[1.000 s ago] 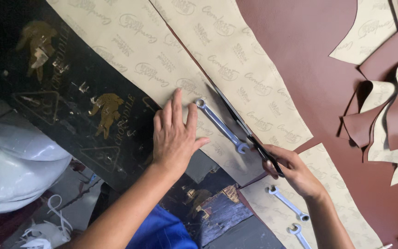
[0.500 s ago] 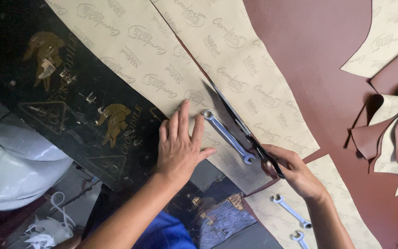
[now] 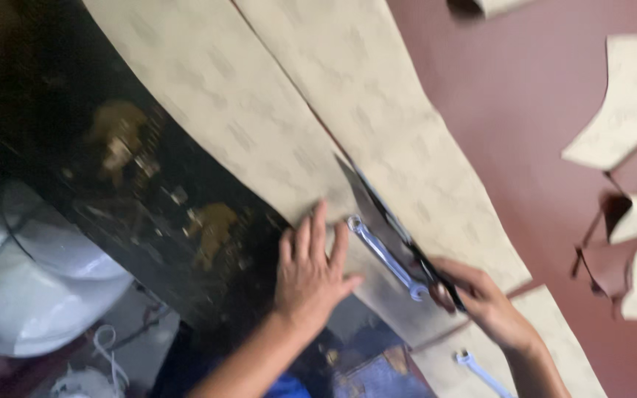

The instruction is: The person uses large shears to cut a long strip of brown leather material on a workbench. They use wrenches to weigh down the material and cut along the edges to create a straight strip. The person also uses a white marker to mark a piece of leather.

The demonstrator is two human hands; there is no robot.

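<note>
We see the maroon sheet (image 3: 503,147) first, the biggest thing, covering the work surface across the right & centre. On it lie two long beige patterned strips: the left strip (image 3: 215,110) & the right strip (image 3: 377,110), running diagonally from top centre down toward bottom right, edges just beside each other along a thin seam. Next, a black panel w/ gold motifs (image 3: 134,191) fills the left side, partly under the left strip. Bottom left, a white bundle of plastic-like material (image 3: 31,280) sits below the panel; frame is blurred so detail is poor. At right, several curled beige offcuts (image 3: 632,221) lie on the maroon sheet, well apart from our hands. Our left hand (image 3: 310,273) is spread flat, fingers released, pressing down on the left strip near its lower end, beside the black panel. Just right of it a silver wrench (image 3: 385,254) lies on the strip, touching neither hand as far as we can tell. Our right hand (image 3: 473,298) is clenched round the handles of dark scissors (image 3: 399,232), blades pointing up-left along the seam btw the strips, just beside the wrench. A second, smaller wrench (image 3: 481,372) lies on beige material at the bottom edge, below the right wrist.
</note>
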